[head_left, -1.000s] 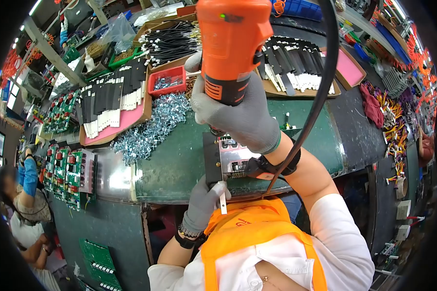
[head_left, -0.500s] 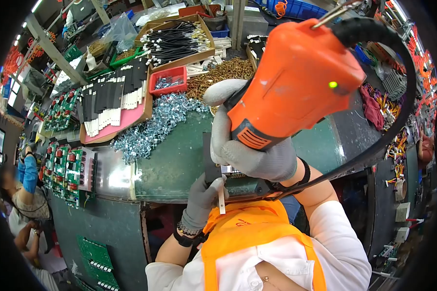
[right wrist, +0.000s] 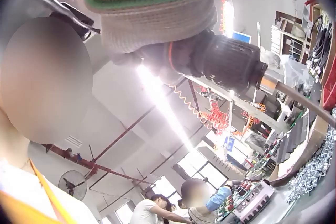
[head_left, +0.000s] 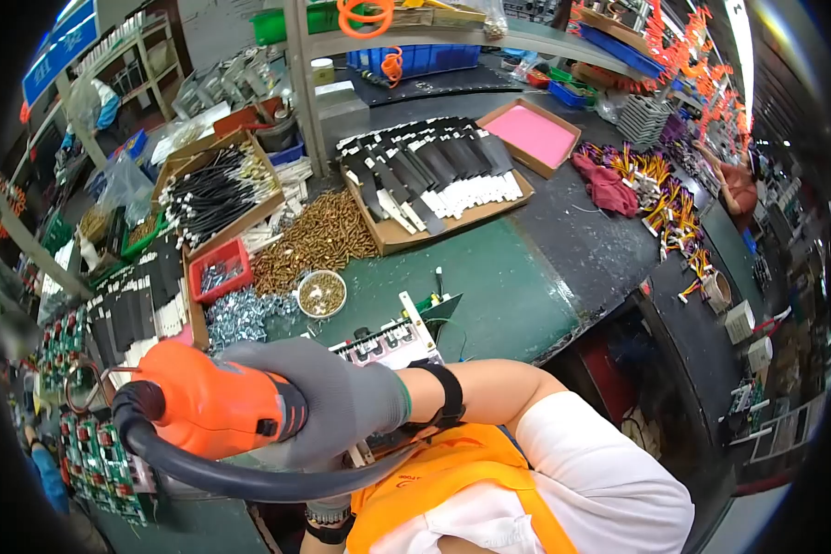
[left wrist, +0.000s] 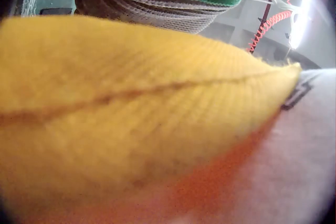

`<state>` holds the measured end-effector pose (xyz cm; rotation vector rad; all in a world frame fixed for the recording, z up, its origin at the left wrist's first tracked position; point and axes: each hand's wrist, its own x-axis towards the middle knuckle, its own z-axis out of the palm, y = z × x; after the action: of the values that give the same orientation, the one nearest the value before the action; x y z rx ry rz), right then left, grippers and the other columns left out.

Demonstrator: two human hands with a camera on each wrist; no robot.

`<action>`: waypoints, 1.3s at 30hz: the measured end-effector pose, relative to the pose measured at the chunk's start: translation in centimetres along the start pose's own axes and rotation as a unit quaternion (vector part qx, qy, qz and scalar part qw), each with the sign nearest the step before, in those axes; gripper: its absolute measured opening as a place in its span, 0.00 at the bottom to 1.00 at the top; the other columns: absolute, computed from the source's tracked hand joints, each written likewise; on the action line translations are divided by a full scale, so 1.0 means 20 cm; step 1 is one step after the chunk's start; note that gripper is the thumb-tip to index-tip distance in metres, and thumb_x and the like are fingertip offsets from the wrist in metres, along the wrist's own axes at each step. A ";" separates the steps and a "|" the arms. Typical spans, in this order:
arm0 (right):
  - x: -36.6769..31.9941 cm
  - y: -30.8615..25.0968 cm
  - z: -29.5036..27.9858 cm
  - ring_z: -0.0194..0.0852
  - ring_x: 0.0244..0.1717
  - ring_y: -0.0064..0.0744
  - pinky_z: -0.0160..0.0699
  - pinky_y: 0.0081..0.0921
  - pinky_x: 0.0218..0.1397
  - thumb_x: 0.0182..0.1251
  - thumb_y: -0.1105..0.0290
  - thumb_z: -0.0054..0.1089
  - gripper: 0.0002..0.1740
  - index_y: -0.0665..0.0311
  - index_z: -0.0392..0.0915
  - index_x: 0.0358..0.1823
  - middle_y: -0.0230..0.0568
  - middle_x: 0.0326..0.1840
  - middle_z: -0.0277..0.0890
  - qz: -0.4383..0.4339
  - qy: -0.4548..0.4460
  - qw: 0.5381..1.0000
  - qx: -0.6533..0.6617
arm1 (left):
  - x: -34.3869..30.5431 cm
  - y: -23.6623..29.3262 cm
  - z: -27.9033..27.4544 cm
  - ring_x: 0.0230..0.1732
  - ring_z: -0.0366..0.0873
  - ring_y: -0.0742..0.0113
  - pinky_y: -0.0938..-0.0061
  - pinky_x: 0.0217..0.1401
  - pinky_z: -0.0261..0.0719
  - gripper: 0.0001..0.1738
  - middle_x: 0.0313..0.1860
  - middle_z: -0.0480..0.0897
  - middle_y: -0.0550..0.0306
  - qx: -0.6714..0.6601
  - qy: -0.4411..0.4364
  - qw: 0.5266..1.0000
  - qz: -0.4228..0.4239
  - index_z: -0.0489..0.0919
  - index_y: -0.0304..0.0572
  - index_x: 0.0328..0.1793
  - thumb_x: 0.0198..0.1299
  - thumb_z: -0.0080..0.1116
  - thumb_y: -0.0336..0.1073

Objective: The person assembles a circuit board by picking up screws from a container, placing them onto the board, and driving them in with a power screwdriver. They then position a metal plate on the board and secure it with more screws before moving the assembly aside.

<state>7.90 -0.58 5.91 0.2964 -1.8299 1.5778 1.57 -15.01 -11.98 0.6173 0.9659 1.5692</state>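
The gloved right hand (head_left: 337, 397) grips an orange power screwdriver (head_left: 208, 402), which lies sideways with its corded rear end toward the left. In the right wrist view the glove (right wrist: 157, 27) is beside the tool's black nose (right wrist: 231, 61) and its shaft (right wrist: 299, 98). A circuit assembly (head_left: 388, 346) with a white strip (head_left: 415, 323) across it lies just beyond the right wrist. Of the left hand only the glove's wrist part (head_left: 329, 505) shows beneath the tool cord; its fingers are hidden. The left wrist view shows its cuff (left wrist: 157, 6) behind yellow cloth.
Brass screws (head_left: 319, 235) are heaped behind a small round dish (head_left: 322, 294). A red tray (head_left: 220, 270) and metal clips (head_left: 249, 319) are at the left. Farther back are boxes of black-and-white strips (head_left: 434, 175) and black cables (head_left: 217, 198). Finished-looking boards (head_left: 102, 462) stand at lower left.
The head view has swung to the right. The right hand has moved the screwdriver left and down, turning it sideways, across the left hand, which is now mostly covered.
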 end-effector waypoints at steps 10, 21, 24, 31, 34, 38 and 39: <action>0.02 0.00 -0.06 0.69 0.43 0.17 0.73 0.23 0.47 0.52 0.76 0.67 0.27 0.65 0.71 0.56 0.34 0.42 0.75 -0.011 0.047 0.995 -0.087 | -0.02 0.16 0.12 0.17 0.74 0.70 0.81 0.17 0.66 0.08 0.24 0.80 0.52 0.084 0.095 0.991 -0.041 0.74 0.35 0.41 0.64 0.51 0.34; 0.04 0.05 -0.13 0.71 0.26 0.22 0.75 0.24 0.32 0.56 0.78 0.60 0.32 0.69 0.59 0.63 0.34 0.27 0.72 0.062 0.155 0.985 0.049 | -0.02 0.17 0.09 0.22 0.73 0.80 0.84 0.22 0.68 0.11 0.26 0.81 0.60 0.090 0.122 0.983 -0.107 0.76 0.41 0.48 0.65 0.56 0.38; 0.05 0.07 -0.14 0.70 0.24 0.24 0.75 0.26 0.31 0.56 0.78 0.60 0.31 0.68 0.59 0.62 0.35 0.27 0.73 0.052 0.130 0.988 0.068 | -0.02 0.15 0.07 0.20 0.73 0.80 0.84 0.22 0.68 0.12 0.25 0.81 0.60 0.073 0.113 0.985 -0.105 0.76 0.40 0.48 0.65 0.56 0.39; 0.06 0.07 -0.11 0.72 0.26 0.21 0.74 0.22 0.31 0.54 0.82 0.55 0.30 0.69 0.61 0.60 0.33 0.27 0.73 0.100 0.128 0.986 -0.037 | -0.02 0.15 0.07 0.20 0.72 0.80 0.85 0.23 0.67 0.11 0.25 0.81 0.60 0.072 0.095 0.988 -0.102 0.76 0.39 0.48 0.65 0.56 0.38; 0.06 0.03 -0.12 0.71 0.25 0.19 0.73 0.21 0.31 0.53 0.83 0.55 0.30 0.68 0.61 0.61 0.30 0.27 0.72 0.122 0.127 0.984 -0.041 | -0.03 0.13 0.06 0.21 0.72 0.81 0.85 0.24 0.67 0.11 0.26 0.81 0.61 0.075 0.092 0.987 -0.106 0.76 0.39 0.48 0.65 0.55 0.38; 0.06 0.05 -0.13 0.71 0.26 0.18 0.72 0.19 0.31 0.55 0.84 0.55 0.31 0.66 0.60 0.62 0.30 0.27 0.71 0.108 0.104 0.988 0.024 | -0.02 0.14 0.05 0.21 0.72 0.81 0.84 0.24 0.68 0.11 0.26 0.81 0.61 0.075 0.082 0.988 -0.109 0.76 0.39 0.48 0.66 0.55 0.37; 0.06 0.06 -0.14 0.71 0.26 0.18 0.72 0.19 0.31 0.55 0.84 0.55 0.31 0.66 0.60 0.62 0.30 0.27 0.71 0.107 0.107 0.988 0.024 | -0.02 0.14 0.05 0.21 0.72 0.81 0.84 0.24 0.68 0.10 0.26 0.81 0.61 0.073 0.087 0.988 -0.109 0.76 0.39 0.48 0.66 0.55 0.37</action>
<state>7.32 2.59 5.69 -0.0490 -1.7038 1.7270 0.94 -15.16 -9.13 0.4623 1.2450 1.3824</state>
